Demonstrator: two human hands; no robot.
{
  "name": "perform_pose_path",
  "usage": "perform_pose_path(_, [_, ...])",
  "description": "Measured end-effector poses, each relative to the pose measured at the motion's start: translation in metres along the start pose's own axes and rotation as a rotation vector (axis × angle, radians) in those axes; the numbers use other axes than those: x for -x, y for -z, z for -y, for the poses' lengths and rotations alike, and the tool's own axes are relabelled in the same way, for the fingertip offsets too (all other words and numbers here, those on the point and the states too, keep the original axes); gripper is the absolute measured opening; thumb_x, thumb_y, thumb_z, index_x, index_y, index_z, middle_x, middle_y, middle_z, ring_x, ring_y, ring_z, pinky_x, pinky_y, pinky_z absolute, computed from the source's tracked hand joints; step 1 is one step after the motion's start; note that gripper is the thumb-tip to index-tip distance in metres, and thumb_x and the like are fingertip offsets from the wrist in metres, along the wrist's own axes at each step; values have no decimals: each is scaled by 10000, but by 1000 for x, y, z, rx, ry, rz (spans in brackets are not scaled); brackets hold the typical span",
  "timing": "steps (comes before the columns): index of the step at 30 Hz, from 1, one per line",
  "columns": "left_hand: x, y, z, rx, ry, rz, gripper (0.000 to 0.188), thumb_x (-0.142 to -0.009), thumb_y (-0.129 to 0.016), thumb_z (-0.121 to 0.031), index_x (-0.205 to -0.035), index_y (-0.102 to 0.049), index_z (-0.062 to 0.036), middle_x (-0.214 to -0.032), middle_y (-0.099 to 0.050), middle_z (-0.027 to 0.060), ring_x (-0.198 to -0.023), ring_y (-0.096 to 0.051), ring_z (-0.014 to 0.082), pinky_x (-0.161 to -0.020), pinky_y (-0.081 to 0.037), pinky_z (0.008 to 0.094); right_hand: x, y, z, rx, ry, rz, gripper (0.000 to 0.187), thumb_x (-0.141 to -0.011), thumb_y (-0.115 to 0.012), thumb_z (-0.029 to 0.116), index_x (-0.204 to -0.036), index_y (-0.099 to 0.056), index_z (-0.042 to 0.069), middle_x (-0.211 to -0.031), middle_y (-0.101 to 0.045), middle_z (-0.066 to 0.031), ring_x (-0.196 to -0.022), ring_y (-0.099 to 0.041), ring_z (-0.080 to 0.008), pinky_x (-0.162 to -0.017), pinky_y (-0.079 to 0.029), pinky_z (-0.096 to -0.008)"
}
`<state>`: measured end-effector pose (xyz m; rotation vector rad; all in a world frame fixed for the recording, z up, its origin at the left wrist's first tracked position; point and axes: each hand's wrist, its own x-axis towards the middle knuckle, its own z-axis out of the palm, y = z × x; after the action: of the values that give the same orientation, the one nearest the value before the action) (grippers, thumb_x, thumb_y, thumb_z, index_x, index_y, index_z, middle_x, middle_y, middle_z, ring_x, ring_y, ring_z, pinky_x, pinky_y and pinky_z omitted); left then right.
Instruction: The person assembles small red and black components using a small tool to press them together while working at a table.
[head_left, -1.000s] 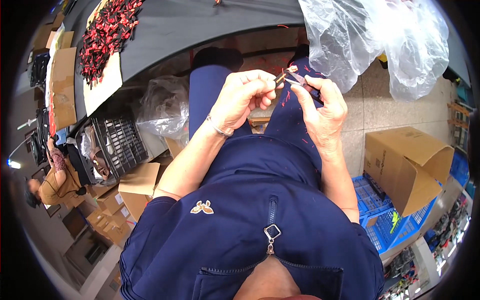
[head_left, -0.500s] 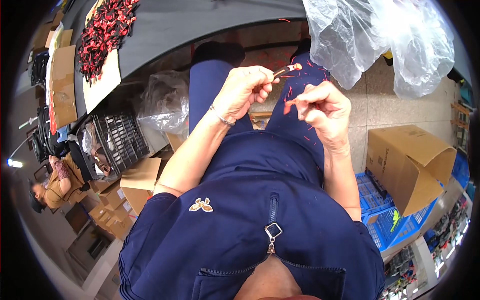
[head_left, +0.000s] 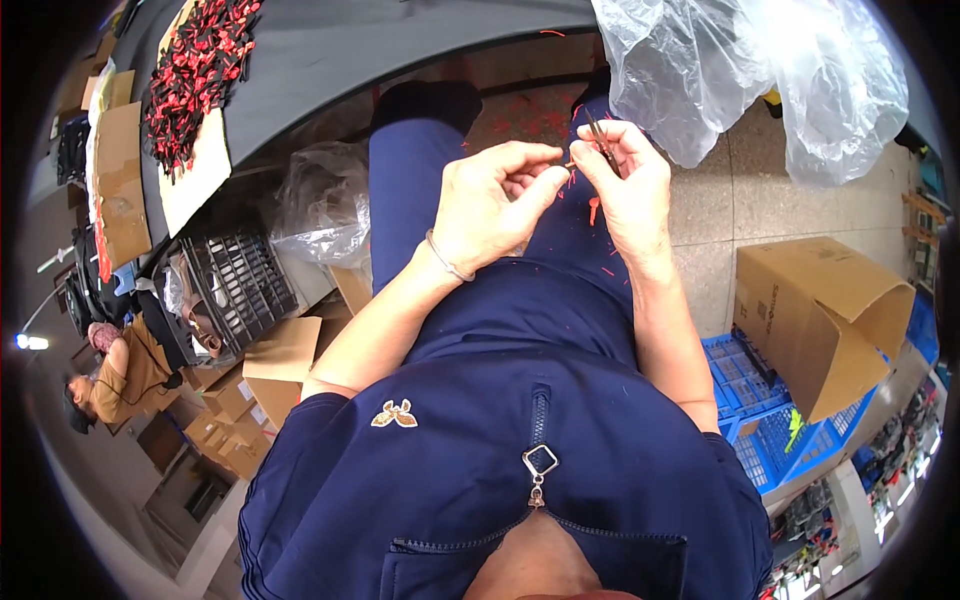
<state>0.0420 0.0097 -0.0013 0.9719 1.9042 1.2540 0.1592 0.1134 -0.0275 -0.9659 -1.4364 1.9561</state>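
Over my lap, my left hand (head_left: 495, 205) is closed, its thumb and forefinger pinching a small dark piece (head_left: 566, 164) with a reddish end. My right hand (head_left: 638, 195) meets it from the right, fingertips nearly touching. Gripped in those right fingers is a slender dark pointed tool (head_left: 598, 140), tip up and away from me; its exact kind is unclear. Below the right fingers an orange-red scrap (head_left: 594, 210) shows against my trouser leg. Red thread bits (head_left: 608, 271) are scattered over the navy cloth.
A heap of small black-and-red pieces (head_left: 195, 85) lies on cardboard on the dark table (head_left: 400, 45) at far left. Clear plastic bags (head_left: 680, 80) hang at far right. An open carton (head_left: 800, 310) sits on blue crates (head_left: 770, 440). Another person (head_left: 125, 375) is at left.
My hands have come together. The right hand moved up and left; the pointed tool now shows in it. The red bit it pinched is gone from its fingers. My left wrist has turned.
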Motion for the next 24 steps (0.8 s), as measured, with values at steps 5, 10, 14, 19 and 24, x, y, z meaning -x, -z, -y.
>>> perform_pose_path(5, [-6,6,6,449,395,158,182,-859,-653,-150,-943,-652,12,-797,-672,70,-669,-626,86,-619,-520,215,2,-2,-7,-45,108,-46,224,-823,-675,-2,-1024,-578,1,-904,-627,-39,-843,-597,-85,-767,-477,-216])
perform_pose_path(10, [-6,3,16,795,509,161,119,-858,-636,-118,-914,-639,-14,-780,-656,52,-618,-583,70,-593,-494,205,3,-3,-1,21,95,-53,290,-819,-688,18,-1082,-568,-2,-925,-639,-57,-844,-603,-95,-766,-478,-216])
perform_pose_path(14, [-8,6,18,737,467,105,104,-853,-630,-107,-907,-642,-18,-766,-651,43,-612,-576,62,-581,-483,196,11,-1,10,62,119,-216,278,-828,-696,66,-1069,-578,-5,-924,-652,-63,-807,-595,-72,-717,-481,-208])
perform_pose_path(19, [-8,3,16,602,415,61,93,-850,-626,-100,-890,-647,-19,-746,-646,32,-613,-565,50,-570,-458,181,27,1,12,305,98,-176,137,-817,-714,101,-870,-629,9,-778,-660,-30,-695,-585,-50,-622,-474,-212])
perform_pose_path(24, [-10,0,8,492,369,72,116,-841,-627,-100,-908,-649,-8,-752,-646,30,-617,-556,51,-593,-461,190,24,2,-11,517,206,-216,191,-781,-744,175,-836,-626,35,-746,-655,-78,-651,-630,-162,-601,-493,-279])
